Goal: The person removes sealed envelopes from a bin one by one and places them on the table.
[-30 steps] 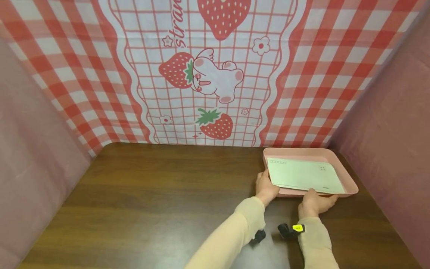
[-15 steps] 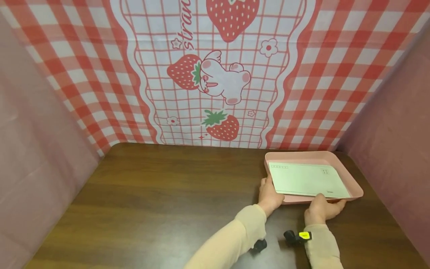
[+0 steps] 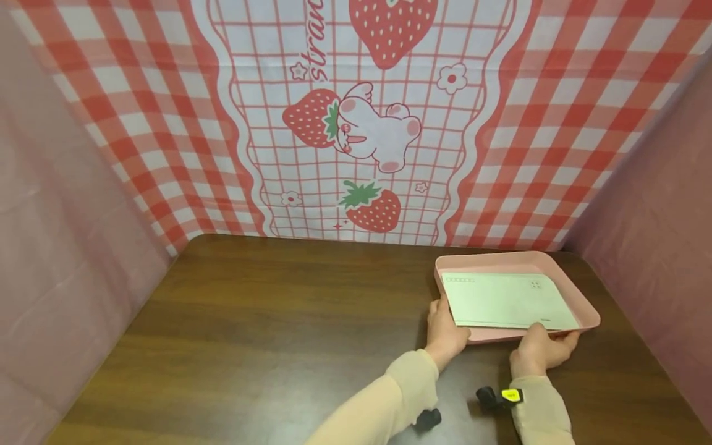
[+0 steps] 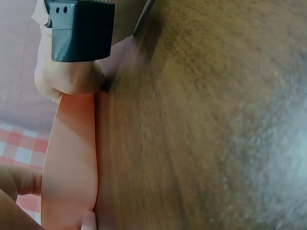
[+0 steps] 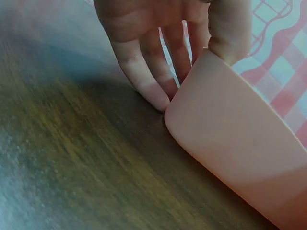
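At the far left, a mauve drape [image 3: 67,216] is seen beside the brown bench [image 3: 278,309], and behind the bench a red-checked cloth [image 3: 512,185] is hung, printed with strawberries. Farther right, a beige sleeve [image 3: 384,395] is stretched over the wood, with a black device [image 3: 428,420] showing at its inner side. The front left corner of a pink tray [image 3: 570,293] is gripped by the left hand [image 3: 447,327]: the thumb is hooked over the rim, and the other fingers are pressed low against the outside (best seen from the right wrist). The tray itself is placed at the rear right of the bench, near the cloth. Inside it a pale green sheet [image 3: 506,300] is laid, printed with small boxes at its upper left. A second black device [image 3: 486,398], with a yellow label [image 3: 512,395], is worn at the right wrist. The tray's front edge is clamped by the right hand [image 3: 542,352], thumb above, fingers along the outside; whether the sheet is touched by that thumb cannot be told.
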### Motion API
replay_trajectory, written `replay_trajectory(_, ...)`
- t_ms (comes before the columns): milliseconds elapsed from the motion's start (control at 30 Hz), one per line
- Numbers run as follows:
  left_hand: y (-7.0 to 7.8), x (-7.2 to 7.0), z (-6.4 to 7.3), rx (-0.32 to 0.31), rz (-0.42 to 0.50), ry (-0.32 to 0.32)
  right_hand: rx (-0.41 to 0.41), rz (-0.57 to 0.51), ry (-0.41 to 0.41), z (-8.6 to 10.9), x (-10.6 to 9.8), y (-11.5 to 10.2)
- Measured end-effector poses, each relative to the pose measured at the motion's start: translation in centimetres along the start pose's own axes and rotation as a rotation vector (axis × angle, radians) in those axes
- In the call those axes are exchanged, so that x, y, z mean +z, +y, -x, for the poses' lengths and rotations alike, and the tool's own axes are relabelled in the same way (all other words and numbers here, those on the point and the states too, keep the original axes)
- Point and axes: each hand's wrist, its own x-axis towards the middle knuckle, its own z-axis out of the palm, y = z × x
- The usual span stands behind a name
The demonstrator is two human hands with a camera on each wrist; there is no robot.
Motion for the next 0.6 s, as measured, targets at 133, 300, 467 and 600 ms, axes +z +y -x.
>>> replay_trajectory(133, -0.05, -0.07, 0.15, -0.010, 0.015, -0.001, -0.004, -0.004, -0.005, -0.18, -0.21, -0.22)
replay_trajectory(300, -0.19, -0.44, 0.37, -0.021, 0.017, -0.006, -0.027, -0.091, -0.027, -0.32, -0.43, -0.38)
replay_trajectory(467, -0.42, -0.74, 0.71, -0.032, 0.049, -0.013, -0.030, -0.129, -0.035, -0.28, -0.54, -0.31)
replay_trajectory(600, -0.66, -0.89, 1.00, -0.047, 0.073, -0.015, -0.043, -0.105, -0.020, -0.31, -0.70, -0.19)
